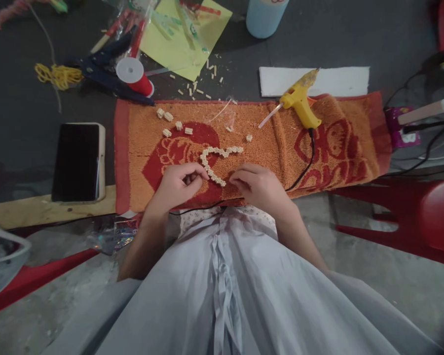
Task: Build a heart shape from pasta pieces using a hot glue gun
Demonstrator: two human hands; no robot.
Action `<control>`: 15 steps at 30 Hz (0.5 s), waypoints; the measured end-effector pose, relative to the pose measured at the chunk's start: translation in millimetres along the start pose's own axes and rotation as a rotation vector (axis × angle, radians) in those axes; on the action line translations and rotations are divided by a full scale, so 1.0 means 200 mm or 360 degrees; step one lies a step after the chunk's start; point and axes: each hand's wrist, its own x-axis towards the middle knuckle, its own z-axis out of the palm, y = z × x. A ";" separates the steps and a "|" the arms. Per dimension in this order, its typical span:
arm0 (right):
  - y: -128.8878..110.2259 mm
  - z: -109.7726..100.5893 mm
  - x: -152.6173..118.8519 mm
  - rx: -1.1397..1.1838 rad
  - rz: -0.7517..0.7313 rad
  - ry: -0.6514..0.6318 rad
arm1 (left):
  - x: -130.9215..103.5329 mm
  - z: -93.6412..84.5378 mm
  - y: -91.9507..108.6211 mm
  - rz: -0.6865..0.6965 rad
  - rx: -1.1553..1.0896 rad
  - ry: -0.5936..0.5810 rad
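The beige outline (204, 161) lies toward the towel's (133, 148) near edge, presumably for easy reach. The left hand's (181, 183) bent fingers seem to steady its side; the right hand (261, 188) curls beside its gap. Whether either pinches anything, I can't tell. The glue gun's (301, 102) nozzle overhangs card (342, 82), probably against drips.

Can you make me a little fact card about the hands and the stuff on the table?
Left hand: by the left edge of the cream curve; touching unclear
Right hand: near the curve's open side; fingers bent, grip unclear
Curve's shape: part of a heart, open at lower right
Towel: orange and red, under the curve
Glue gun: yellow, tip over the white strip
Phone: dark screen, left of the towel
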 end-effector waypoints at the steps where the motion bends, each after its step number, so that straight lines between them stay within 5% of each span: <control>1: 0.01 -0.01 -0.01 0.0002 0.0012 0.0024 | 0.00 0.00 0.00 -0.0001 -0.0004 0.0002; 9: 0.09 -0.12 -0.08 0.0036 0.0122 0.0343 | 0.00 0.00 0.01 0.0058 -0.0067 -0.0047; 15: 0.08 -0.12 -0.04 -0.0059 0.0207 0.0321 | 0.00 0.00 0.03 0.0039 -0.0073 -0.0053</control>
